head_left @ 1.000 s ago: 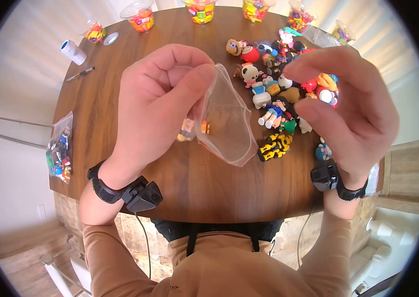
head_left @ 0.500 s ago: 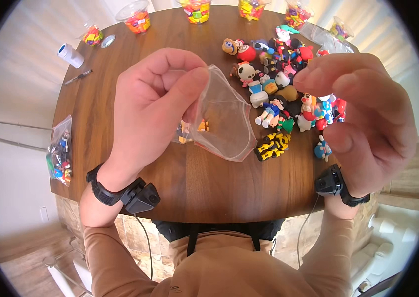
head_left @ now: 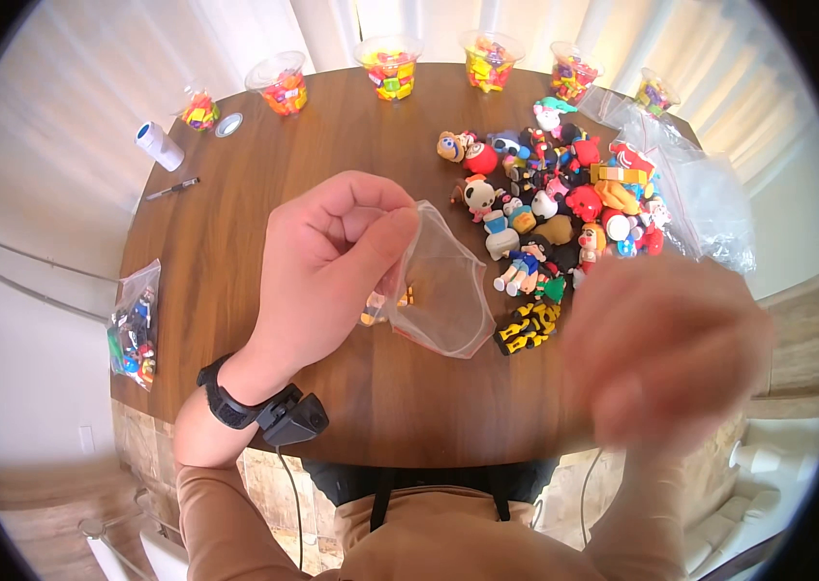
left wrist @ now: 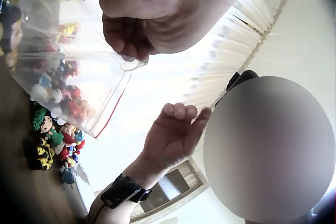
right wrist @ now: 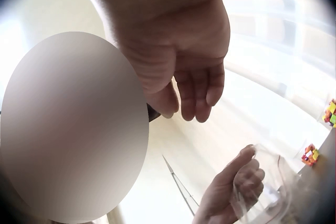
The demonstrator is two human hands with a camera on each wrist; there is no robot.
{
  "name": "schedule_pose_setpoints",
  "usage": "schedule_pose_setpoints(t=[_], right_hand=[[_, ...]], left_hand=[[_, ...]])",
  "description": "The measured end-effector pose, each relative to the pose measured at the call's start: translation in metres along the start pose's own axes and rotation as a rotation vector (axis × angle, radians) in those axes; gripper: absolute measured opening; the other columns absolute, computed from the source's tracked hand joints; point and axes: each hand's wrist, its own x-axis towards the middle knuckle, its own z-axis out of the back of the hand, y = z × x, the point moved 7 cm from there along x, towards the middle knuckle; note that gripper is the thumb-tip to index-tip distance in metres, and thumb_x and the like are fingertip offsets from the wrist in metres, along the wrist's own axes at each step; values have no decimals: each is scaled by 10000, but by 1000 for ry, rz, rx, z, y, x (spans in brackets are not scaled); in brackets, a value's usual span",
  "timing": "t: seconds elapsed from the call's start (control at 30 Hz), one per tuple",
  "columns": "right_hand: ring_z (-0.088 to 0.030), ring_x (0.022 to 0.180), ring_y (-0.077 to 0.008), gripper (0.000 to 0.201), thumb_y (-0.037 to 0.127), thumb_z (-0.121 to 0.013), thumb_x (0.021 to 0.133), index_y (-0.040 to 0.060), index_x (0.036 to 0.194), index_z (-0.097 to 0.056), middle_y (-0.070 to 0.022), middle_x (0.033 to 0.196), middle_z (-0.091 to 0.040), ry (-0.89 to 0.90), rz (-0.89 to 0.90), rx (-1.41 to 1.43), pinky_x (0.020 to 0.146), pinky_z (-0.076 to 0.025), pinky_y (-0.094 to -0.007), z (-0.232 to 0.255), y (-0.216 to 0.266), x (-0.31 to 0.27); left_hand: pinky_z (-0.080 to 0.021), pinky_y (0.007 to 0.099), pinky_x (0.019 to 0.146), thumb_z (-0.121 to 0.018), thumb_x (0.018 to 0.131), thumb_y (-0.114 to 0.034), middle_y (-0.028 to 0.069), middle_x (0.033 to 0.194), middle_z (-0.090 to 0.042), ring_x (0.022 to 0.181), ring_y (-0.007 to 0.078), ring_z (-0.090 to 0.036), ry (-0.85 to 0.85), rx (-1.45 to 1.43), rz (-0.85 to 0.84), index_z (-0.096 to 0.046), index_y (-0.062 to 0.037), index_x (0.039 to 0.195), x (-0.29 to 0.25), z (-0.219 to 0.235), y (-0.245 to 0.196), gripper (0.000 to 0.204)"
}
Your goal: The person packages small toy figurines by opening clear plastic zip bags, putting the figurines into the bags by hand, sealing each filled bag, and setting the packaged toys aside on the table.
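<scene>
My left hand point(head_left: 337, 266) pinches the upper edge of a clear zip bag point(head_left: 448, 310) between thumb and curled fingers. The bag hangs over the table with its red-striped mouth spread toward the right. An orange and cream figure point(head_left: 374, 308) shows beside the left hand, partly hidden by it and the bag film. My right hand point(head_left: 666, 353), blurred in the head view, is raised close to the camera. In the left wrist view that right hand point(left wrist: 170, 134) has loosely bent fingers and holds nothing. Just past the bag lies a black and yellow robot figure point(head_left: 529, 327).
A heap of toy figures point(head_left: 555, 203) covers the table's right side, with empty clear bags point(head_left: 710, 203) behind it. Several candy-filled cups point(head_left: 391, 73) line the far edge. At left are a white bottle point(head_left: 160, 147), a pen point(head_left: 173, 189) and a filled bag point(head_left: 136, 329).
The right hand has lifted nearer the head camera and blurred, uncovering figures on the right. My left hand keeps its pinch on the bag. The head view has tilted up, showing more of the far edge.
</scene>
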Motion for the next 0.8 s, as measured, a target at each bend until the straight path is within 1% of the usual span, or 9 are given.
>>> schedule_pose_setpoints(t=[0.03, 0.07, 0.13, 0.17, 0.37, 0.4, 0.47, 0.6, 0.8], right_hand=[[-618, 558, -222, 145, 0, -707, 813, 56, 941, -669, -131, 729, -665, -20, -6, 139, 499, -491, -303, -1, 2, -1], [-618, 558, -222, 145, 0, -707, 813, 56, 941, -669, -131, 729, -665, -21, -9, 137, 499, -491, -303, -1, 3, -3], [-612, 566, -223, 192, -39, -666, 820, 116, 934, -665, -141, 761, -672, 132, 80, 401, 499, -483, -296, -10, 13, -8], [-559, 557, -221, 215, -68, -605, 849, 144, 877, -633, -112, 734, -616, 35, 85, 441, 486, -431, -297, -15, 14, -14], [-545, 554, -224, 207, -68, -596, 852, 138, 857, -615, -110, 726, -597, 127, 80, 530, 482, -416, -301, -26, 11, 5], [-543, 553, -225, 206, -68, -594, 853, 137, 853, -611, -110, 725, -593, 146, 79, 550, 481, -413, -302, -37, 9, 13], [-537, 552, -226, 204, -69, -591, 854, 134, 844, -604, -109, 721, -586, 184, 74, 593, 480, -407, -303, -28, 8, 7], [-526, 549, -229, 201, -69, -583, 857, 129, 828, -589, -107, 715, -570, 256, 62, 678, 477, -395, -306, -40, 4, 18], [-510, 545, -232, 201, -70, -573, 861, 122, 804, -567, -105, 705, -548, 371, 45, 793, 473, -377, -311, -34, 4, 13]], left_hand=[[-396, 193, 498, -591, 961, -18, 3, 684, -619, 550, 37, -531, 0, 3, 2, -619, 29, 990, 0, 0, 1, 62], [-396, 193, 498, -591, 961, -18, 3, 684, -619, 550, 37, -531, 2, 1, 4, -619, 29, 990, 0, 0, 1, 62], [-398, 194, 498, -587, 962, -12, 4, 681, -616, 550, 39, -533, 14, 7, 7, -619, 29, 991, 0, -1, 0, 60], [-398, 194, 498, -587, 962, -12, 4, 681, -616, 550, 39, -533, 19, 5, 10, -619, 29, 991, 0, -2, 1, 60], [-403, 193, 499, -585, 963, -10, 4, 669, -615, 550, 39, -536, 13, -11, 5, -619, 30, 994, -1, -4, 1, 61], [-403, 192, 500, -585, 963, -11, 3, 669, -616, 551, 36, -535, 5, -2, 5, -620, 30, 994, -1, -3, 1, 61], [-404, 192, 501, -584, 964, -11, 2, 670, -617, 551, 34, -533, -3, 6, 7, -620, 30, 994, -2, -2, 1, 62], [-406, 190, 506, -585, 964, -13, -2, 673, -617, 555, 31, -535, 7, 10, 4, -620, 29, 995, -2, -2, 2, 62], [-408, 188, 510, -588, 962, -14, -3, 680, -617, 560, 31, -539, 7, 13, 19, -618, 28, 993, -3, -3, 4, 60]])
